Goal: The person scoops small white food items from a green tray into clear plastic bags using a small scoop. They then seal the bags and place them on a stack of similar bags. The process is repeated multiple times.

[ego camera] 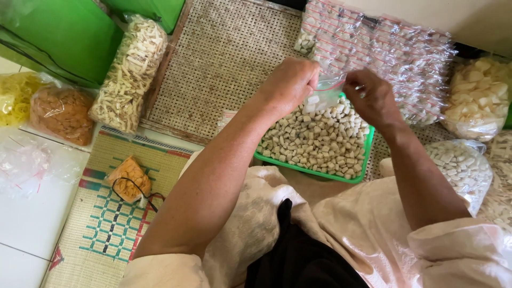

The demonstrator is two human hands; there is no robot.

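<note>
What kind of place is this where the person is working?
Probably a home floor used for packing snacks by hand. Both hands, left hand and right hand, hold a small clear bag over a green tray of pale snack pieces, with a woven mat underneath and filled bags nearby.

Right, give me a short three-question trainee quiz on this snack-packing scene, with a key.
1. True or false: both hands hold the small clear zip bag above the green tray.
2. What fills the tray? A) yellow rings B) small pale cubes C) long strips
3. Which hand is nearer the pile of filled small bags?

Key:
1. True: the left hand and right hand pinch its top edge.
2. B, small pale cubes.
3. The right hand.
</note>
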